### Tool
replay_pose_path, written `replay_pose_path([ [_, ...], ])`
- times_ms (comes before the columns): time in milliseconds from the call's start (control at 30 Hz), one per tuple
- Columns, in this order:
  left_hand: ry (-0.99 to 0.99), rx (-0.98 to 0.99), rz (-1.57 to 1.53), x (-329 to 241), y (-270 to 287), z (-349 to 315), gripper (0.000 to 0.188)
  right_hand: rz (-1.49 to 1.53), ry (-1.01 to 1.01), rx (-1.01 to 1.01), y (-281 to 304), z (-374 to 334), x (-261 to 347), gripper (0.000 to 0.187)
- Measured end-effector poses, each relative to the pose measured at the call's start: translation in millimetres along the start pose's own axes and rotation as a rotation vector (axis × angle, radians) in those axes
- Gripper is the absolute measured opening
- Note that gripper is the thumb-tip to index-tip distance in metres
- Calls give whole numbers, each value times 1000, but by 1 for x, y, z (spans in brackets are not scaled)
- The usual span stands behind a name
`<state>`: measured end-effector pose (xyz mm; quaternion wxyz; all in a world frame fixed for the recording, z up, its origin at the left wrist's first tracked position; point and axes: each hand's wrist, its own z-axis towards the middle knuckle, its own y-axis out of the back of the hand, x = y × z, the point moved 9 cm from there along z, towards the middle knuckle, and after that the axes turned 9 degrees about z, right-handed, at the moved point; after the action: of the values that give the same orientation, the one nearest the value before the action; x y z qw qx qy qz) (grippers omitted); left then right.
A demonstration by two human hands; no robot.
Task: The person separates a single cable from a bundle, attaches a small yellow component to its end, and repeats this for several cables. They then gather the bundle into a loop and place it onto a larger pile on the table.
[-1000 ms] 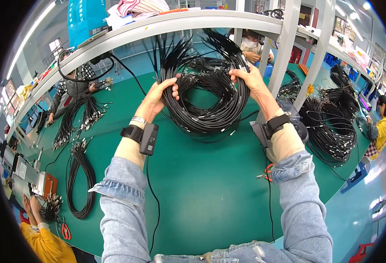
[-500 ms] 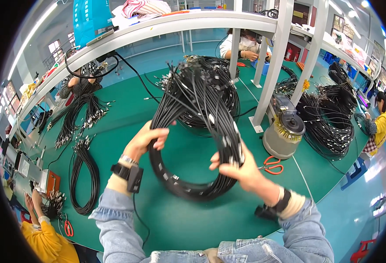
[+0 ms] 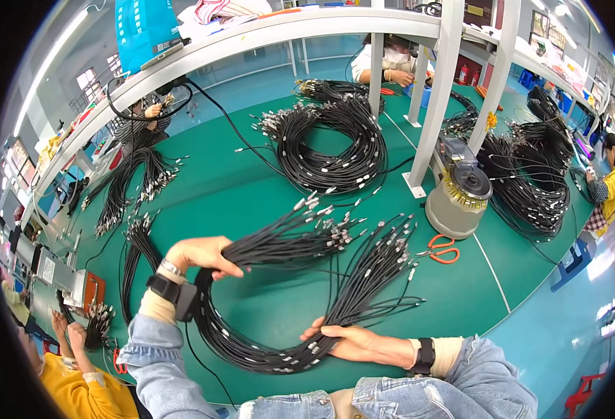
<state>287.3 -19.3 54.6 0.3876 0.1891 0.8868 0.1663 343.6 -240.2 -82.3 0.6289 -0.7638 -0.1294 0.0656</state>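
Green matting covers the workbench (image 3: 251,202), with white uprights and a shelf rail running across the back and other workers seated at the far side and both ends.

Head view: the cable bundle (image 3: 279,307) lies low over the mat as a loose open loop, its two ends fanned up and to the right, metal connectors bunched at the tips. The left hand (image 3: 203,255) is closed over one leg of the loop near the upper left, fingers wrapped across the strands. The right hand (image 3: 349,343) is palm-up under the lower right of the loop, fingers curled loosely around the strands where several connectors sit.

Handling, as judged: many thin black leads, limp and springy together, light to moderate in weight. Strands look likely to slide apart and the free ends to snag, so holding the bundled arc at two well-separated points seems sound; the connector tips are the part to keep from knocking.

Nearby: a larger cable coil (image 3: 335,150) further back, a tape dispenser (image 3: 459,199) by the post, orange scissors (image 3: 442,248) just beside the fanned ends.

Versus half a second ago: the loop was raised upright between the hands; now it is laid down flat and spread, with the ends splayed out. The right hand has gone from gripping the side to supporting from beneath.
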Motion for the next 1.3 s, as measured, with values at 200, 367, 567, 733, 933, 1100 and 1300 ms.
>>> replay_pose_path([
  [200,71,-236,146,36,35,10,17,-96,-159,-61,3,23,-13,31],
  [367,58,-470,238,70,58,10,20,-835,-490,-106,9,1,-19,36],
  [567,56,-534,381,74,73,21,23,-1633,-250,35,-45,-2,30,30],
  [733,74,-558,346,60,72,4,25,-2110,695,318,-125,4,44,26],
  [933,-224,-1048,712,-17,63,-77,30,-1757,198,225,-120,37,33,30],
  [1100,-114,-920,319,-63,43,-126,33,-1733,327,181,-121,65,72,49],
  [1300,-180,-1268,300,-124,35,-207,27,-2018,446,542,-144,74,17,80],
])
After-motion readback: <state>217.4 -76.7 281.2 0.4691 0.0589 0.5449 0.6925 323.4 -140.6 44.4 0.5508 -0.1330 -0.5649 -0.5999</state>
